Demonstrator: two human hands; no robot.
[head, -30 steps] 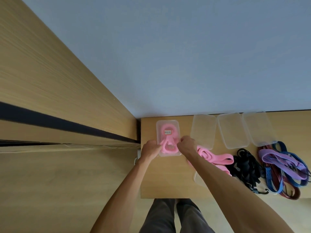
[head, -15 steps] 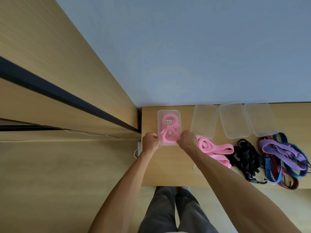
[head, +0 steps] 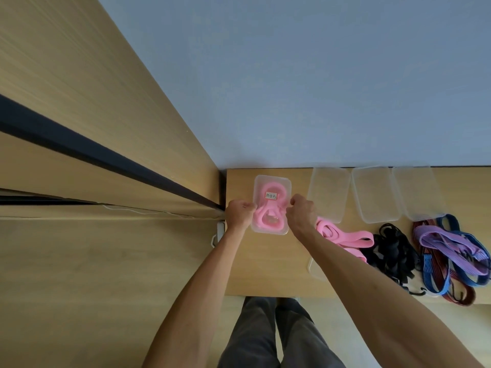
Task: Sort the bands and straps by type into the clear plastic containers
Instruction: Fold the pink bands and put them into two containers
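My left hand [head: 240, 213] and right hand [head: 301, 212] grip the sides of the pink-band box [head: 271, 204], fingers curled, at the table's [head: 265, 272] left end by the wall panel [head: 119, 144]. Bare table lies nearer me. Rightward: three boxes [head: 374, 195], pink bands [head: 345, 236], black straps [head: 393, 251], coloured cords [head: 451, 251].

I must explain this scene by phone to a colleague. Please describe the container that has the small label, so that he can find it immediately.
Start at the wooden table against the blue wall, where four clear plastic containers stand in a row along the back. The labelled container is at the left end, between the left hand and the right hand. Only it holds coiled pink bands; the other three look empty.
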